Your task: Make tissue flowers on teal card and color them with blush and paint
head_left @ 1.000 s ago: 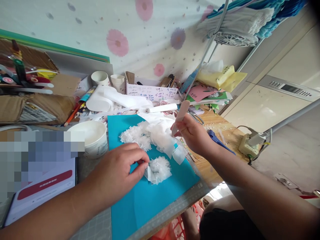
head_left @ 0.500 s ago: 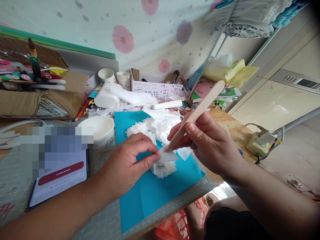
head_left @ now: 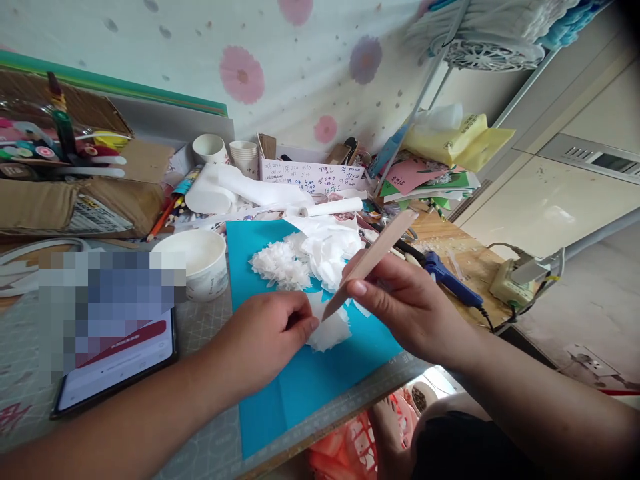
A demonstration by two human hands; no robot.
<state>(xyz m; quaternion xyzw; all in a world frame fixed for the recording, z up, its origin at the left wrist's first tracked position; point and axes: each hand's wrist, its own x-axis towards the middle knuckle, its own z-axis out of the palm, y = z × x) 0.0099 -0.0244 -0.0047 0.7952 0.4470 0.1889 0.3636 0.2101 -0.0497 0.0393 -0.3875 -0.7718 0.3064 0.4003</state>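
Observation:
Between the thumb and fingers of my right hand (head_left: 400, 300) is a flat wooden craft stick (head_left: 377, 252), its lower tip against a small piece of thin white paper (head_left: 316, 305). My left hand (head_left: 273, 333) pinches the left edge of that piece. Just beneath lies a cluster of white paper petals (head_left: 330, 333), partly covered by the piece. Farther back on the blue sheet (head_left: 280, 407) sit a ruffled white paper cluster (head_left: 280, 263) and a heap of loose white paper pieces (head_left: 327, 250).
To the left stand a white paper bowl (head_left: 203, 263) and a phone (head_left: 120, 367). Behind are a white paper roll (head_left: 210, 190), paper cups (head_left: 243, 155) and a cardboard box (head_left: 35, 203) of supplies. A blue glue gun (head_left: 453, 280) lies right of my right hand.
The craft stick has tilted lower and its tip has shifted left, toward my left fingers. My right hand has come down slightly, and the glue gun now shows.

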